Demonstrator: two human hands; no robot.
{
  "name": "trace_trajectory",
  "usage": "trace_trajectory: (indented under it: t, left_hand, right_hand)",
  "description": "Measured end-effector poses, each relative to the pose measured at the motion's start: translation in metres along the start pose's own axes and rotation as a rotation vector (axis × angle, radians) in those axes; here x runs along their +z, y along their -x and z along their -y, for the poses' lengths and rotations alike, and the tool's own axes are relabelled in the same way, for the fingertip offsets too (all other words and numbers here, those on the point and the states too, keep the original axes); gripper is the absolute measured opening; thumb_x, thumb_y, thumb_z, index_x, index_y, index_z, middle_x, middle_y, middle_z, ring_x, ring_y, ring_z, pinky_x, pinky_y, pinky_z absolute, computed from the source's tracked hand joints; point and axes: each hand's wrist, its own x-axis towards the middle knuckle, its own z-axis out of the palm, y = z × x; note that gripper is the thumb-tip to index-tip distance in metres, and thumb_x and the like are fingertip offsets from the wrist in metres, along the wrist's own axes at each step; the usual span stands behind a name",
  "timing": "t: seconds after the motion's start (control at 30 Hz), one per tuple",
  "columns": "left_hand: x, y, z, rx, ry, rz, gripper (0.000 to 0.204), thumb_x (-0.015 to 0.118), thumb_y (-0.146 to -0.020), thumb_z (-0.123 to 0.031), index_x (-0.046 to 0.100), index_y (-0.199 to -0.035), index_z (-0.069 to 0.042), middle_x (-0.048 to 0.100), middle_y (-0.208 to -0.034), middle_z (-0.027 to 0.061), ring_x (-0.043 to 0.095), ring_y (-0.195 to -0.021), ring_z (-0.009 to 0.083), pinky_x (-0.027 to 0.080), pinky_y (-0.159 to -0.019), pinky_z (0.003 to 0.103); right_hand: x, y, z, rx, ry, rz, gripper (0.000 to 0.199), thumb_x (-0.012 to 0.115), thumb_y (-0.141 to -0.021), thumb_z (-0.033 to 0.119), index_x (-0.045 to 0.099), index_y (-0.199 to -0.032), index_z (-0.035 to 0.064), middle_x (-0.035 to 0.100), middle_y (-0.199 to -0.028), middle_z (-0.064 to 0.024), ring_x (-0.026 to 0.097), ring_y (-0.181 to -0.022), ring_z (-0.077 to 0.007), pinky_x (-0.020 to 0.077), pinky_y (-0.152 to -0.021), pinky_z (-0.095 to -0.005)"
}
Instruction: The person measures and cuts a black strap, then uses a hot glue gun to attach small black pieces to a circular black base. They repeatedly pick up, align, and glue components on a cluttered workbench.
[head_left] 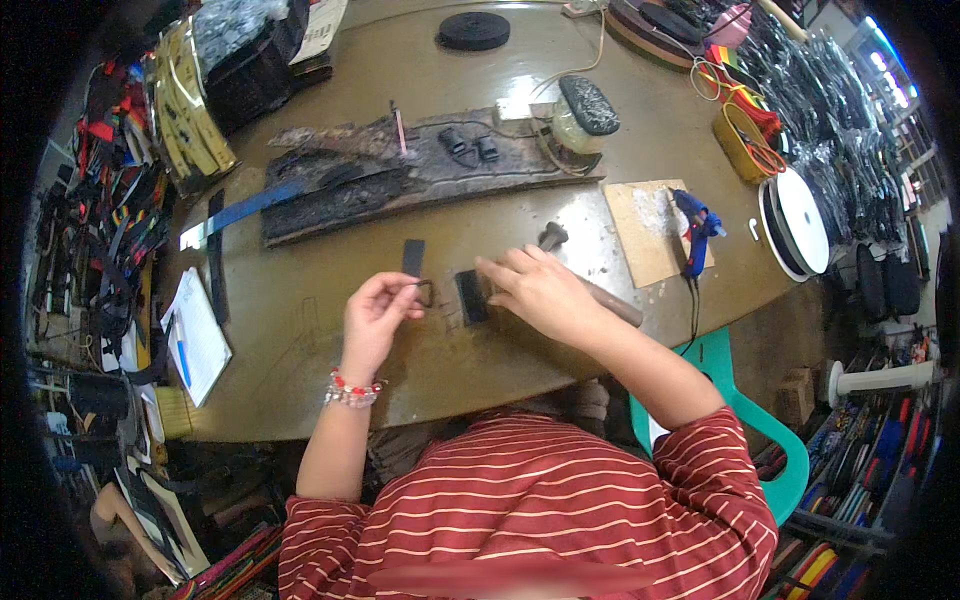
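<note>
Head cam looking straight down at a round brownish desk (300, 390), pretty scuffed up. The left hand (378, 312) is raised a little over the desk, fingers curled in and pinching a short black strap (413, 258) that sticks up from the fingertips, with a small dark metal ring (426, 293) hanging right at the pinch. There's a red and white bead bracelet (352, 390) on that wrist.

The right hand (535, 290) is just to the right, palm down, fingers pressed onto a second black strap piece (470, 296) lying flat on the desk between the two hands. Just past the right hand and partly under it lies a hammer (552, 236), head toward the far side.

Further back there's a long charred-looking dark board (400, 185) with two small black buckles (470, 147) on it. To the right a blue glue gun (697, 225) sits on a cardboard square (645, 230), and a big spool of white tape (800, 220) is at the desk's right edge. A notepad with a blue pen (197, 335) lies on the left, and a black webbing roll (474, 30) is at the far edge.
</note>
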Motion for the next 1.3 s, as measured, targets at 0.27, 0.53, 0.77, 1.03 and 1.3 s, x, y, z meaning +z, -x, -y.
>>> trace_trajectory:
  t: [0.27, 0.53, 0.77, 1.03, 1.3]
  left_hand:
    - [0.008, 0.035, -0.017, -0.122, 0.297, 0.075, 0.014, 0.061, -0.09, -0.009, 0.059, -0.103, -0.002, 0.064, -0.091, 0.0051, 0.063, -0.076, 0.011, 0.056, -0.069, 0.024]
    - [0.03, 0.05, -0.009, -0.083, 0.498, 0.08, 0.012, 0.057, -0.093, -0.01, 0.058, -0.103, -0.002, 0.063, -0.094, 0.0037, 0.061, -0.08, 0.0101, 0.055, -0.071, 0.025]
    - [0.051, 0.049, -0.007, 0.024, 0.235, 0.11, 0.01, 0.057, -0.092, -0.007, 0.058, -0.101, -0.002, 0.063, -0.093, 0.0031, 0.061, -0.079, 0.0099, 0.055, -0.069, 0.025]
    - [0.081, 0.054, -0.005, -0.116, 0.438, 0.291, 0.022, 0.062, -0.086, 0.003, 0.051, -0.103, -0.005, 0.059, -0.101, 0.0053, 0.063, -0.091, 0.0143, 0.059, -0.076, 0.032]
    - [0.078, 0.05, -0.016, -0.104, 0.437, 0.255, 0.026, 0.061, -0.087, 0.001, 0.053, -0.111, -0.004, 0.058, -0.102, 0.0048, 0.063, -0.092, 0.0145, 0.059, -0.074, 0.03]
  right_hand:
    - [0.022, -0.021, 0.037, 0.387, -0.765, -0.046, 0.023, 0.065, -0.082, 0.004, 0.056, -0.102, 0.001, 0.063, -0.091, -0.017, 0.065, -0.077, -0.0276, 0.0535, -0.067, -0.0345]
    - [0.03, 0.024, 0.08, 0.481, -1.731, -0.408, 0.015, 0.056, -0.092, 0.004, 0.053, -0.105, -0.0016, 0.063, -0.091, -0.0128, 0.065, -0.073, -0.0184, 0.0575, -0.064, -0.0285]
    - [0.021, 0.041, 0.08, 0.587, -1.638, -0.25, 0.015, 0.055, -0.094, 0.012, 0.055, -0.104, 0.0006, 0.063, -0.091, -0.0072, 0.061, -0.077, -0.0112, 0.0505, -0.065, -0.0236]
    - [0.015, 0.066, 0.07, 0.406, -0.668, -0.378, 0.016, 0.057, -0.089, 0.012, 0.061, -0.1, 0.0014, 0.056, -0.09, -0.0167, 0.057, -0.087, -0.0282, 0.0457, -0.076, -0.0329]
    - [-0.038, 0.114, -0.07, 0.885, -0.229, -1.272, 0.034, 0.07, -0.083, 0.02, 0.051, -0.105, 0.0013, 0.053, -0.091, -0.0064, 0.052, -0.083, -0.0181, 0.0449, -0.076, -0.0349]
